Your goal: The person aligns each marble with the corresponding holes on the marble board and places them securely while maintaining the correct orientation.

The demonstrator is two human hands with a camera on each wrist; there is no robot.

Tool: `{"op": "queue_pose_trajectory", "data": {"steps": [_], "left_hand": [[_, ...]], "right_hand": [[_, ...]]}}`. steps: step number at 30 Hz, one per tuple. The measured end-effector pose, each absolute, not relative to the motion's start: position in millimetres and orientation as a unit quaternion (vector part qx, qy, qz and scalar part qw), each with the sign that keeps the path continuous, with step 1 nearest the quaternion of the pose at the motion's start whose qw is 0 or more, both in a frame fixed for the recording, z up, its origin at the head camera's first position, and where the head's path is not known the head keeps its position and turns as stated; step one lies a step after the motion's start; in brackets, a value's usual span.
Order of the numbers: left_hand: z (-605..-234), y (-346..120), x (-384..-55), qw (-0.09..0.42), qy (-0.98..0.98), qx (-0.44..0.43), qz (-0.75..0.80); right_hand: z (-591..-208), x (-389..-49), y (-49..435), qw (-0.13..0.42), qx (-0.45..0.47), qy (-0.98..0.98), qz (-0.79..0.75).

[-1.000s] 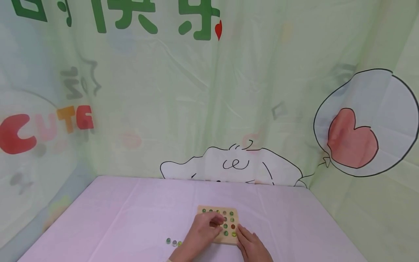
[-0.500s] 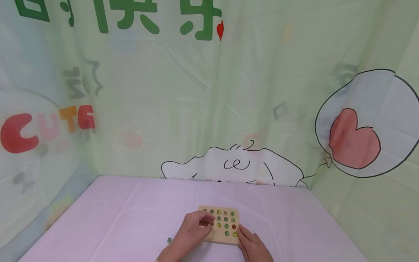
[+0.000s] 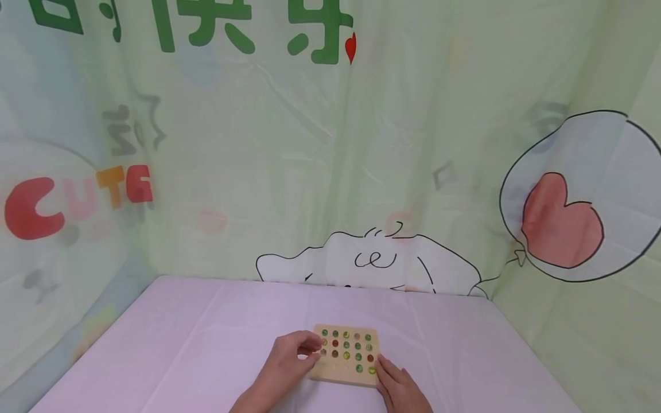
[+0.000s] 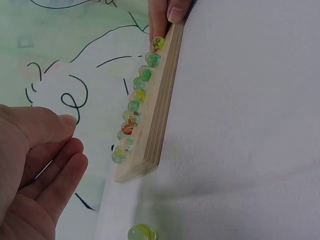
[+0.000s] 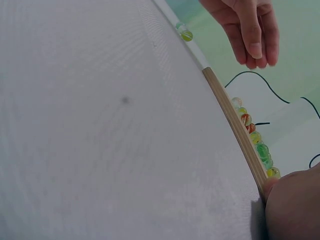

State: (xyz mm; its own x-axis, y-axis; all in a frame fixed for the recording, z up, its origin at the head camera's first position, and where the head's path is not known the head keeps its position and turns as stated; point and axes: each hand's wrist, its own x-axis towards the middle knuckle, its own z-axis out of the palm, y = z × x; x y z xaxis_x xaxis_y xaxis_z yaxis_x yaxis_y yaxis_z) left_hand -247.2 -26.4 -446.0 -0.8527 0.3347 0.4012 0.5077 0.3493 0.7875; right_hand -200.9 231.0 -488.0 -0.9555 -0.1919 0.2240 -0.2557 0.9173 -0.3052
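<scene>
A square wooden marble board point(image 3: 341, 373) lies on the table with rows of glass marbles point(image 3: 346, 345) in its hollows. In the nearest row, only the two right hollows hold marbles. My left hand point(image 3: 291, 358) hovers at the board's left edge, fingers loosely bent; in the left wrist view the thumb and fingertips are apart with no marble seen between them. With thumb and fingers about the near right corner, my right hand point(image 3: 403, 387) holds the board. A green-yellow loose marble point(image 4: 142, 232) rests on the table beside the board.
Loose marbles point(image 5: 186, 35) sit left of the board, hidden behind the left wrist in the head view. A pale pink tablecloth point(image 3: 217, 332) covers the table. Behind it hangs a printed light green curtain point(image 3: 289, 172).
My left hand has moved left from over the board to its left edge, uncovering more marbles. Its wrist now hides the loose marbles in the head view. The right hand stays at the corner.
</scene>
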Motion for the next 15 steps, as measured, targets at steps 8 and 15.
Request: {"op": "queue_pose_trajectory", "data": {"steps": [8, 15], "left_hand": [[-449, -43, -248, 0.089, -0.832, -0.238, -0.494], [-451, -55, -244, 0.087, -0.841, -0.224, -0.485]], "right_hand": [[-488, -203, 233, 0.089, 0.113, -0.976, 0.166], [-489, -202, 232, 0.093, 0.117, -0.976, 0.16]]}}
